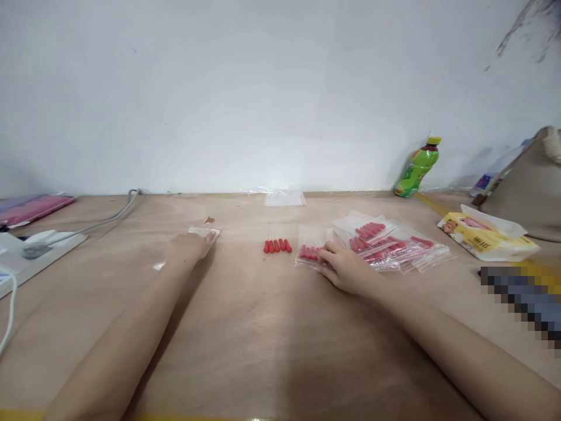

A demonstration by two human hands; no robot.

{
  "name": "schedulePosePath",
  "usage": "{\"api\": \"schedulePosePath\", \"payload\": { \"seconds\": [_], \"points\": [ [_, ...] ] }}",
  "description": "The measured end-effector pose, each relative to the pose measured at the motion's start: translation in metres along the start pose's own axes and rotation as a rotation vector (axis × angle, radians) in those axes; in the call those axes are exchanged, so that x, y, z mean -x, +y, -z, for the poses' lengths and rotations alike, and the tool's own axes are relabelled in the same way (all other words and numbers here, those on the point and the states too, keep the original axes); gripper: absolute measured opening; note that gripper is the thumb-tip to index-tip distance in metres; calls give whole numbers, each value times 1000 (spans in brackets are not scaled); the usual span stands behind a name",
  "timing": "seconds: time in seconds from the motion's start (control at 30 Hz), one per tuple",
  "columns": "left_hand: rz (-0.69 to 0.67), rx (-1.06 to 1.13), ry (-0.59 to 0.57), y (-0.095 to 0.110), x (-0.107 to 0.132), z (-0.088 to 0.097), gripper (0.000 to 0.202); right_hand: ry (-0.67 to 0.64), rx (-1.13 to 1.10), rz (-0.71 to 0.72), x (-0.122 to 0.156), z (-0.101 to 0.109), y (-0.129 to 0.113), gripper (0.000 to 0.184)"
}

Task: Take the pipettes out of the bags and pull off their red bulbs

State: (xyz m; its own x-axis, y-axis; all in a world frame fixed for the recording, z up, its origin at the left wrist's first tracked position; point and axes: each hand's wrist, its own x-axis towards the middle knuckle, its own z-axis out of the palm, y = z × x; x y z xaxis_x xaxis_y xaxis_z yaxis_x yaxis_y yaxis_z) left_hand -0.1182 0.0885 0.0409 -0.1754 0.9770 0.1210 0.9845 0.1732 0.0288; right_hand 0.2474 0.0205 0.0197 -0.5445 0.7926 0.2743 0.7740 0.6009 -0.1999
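Observation:
My left hand (189, 248) rests on the table at the left, its fingers closed at a small clear zip bag (204, 231) that lies flat. Most of its fingertips are hidden behind the hand. Right of centre, my right hand (344, 268) has thumb and fingers bent around the right edge of a clear zip bag (308, 252) holding several red pieces. Between my hands lies a row of loose red pieces (277, 246) with rounded ends and thin pale stems. Beside my right hand, filled zip bags (385, 248) overlap in a pile, red pieces showing through.
An empty zip bag (284, 199) lies near the wall. At right are a green bottle (418, 168), a yellow tissue pack (484, 237), a blurred dark object (523, 301) and a beige bag (526, 187). A white power strip (39, 254) with cables and a pink package (37, 209) lie left.

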Motion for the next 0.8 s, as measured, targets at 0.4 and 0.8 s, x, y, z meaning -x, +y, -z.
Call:
{"api": "schedulePosePath", "payload": {
  "seconds": [0.4,0.8],
  "points": [
    [-500,674,-395,104,74,5,41,-1,-195,215,-3,7,1,44],
    [-467,1155,-522,125,88,-24,31,115,-301,-33,-3,-34,-18,52]
  ]
}}
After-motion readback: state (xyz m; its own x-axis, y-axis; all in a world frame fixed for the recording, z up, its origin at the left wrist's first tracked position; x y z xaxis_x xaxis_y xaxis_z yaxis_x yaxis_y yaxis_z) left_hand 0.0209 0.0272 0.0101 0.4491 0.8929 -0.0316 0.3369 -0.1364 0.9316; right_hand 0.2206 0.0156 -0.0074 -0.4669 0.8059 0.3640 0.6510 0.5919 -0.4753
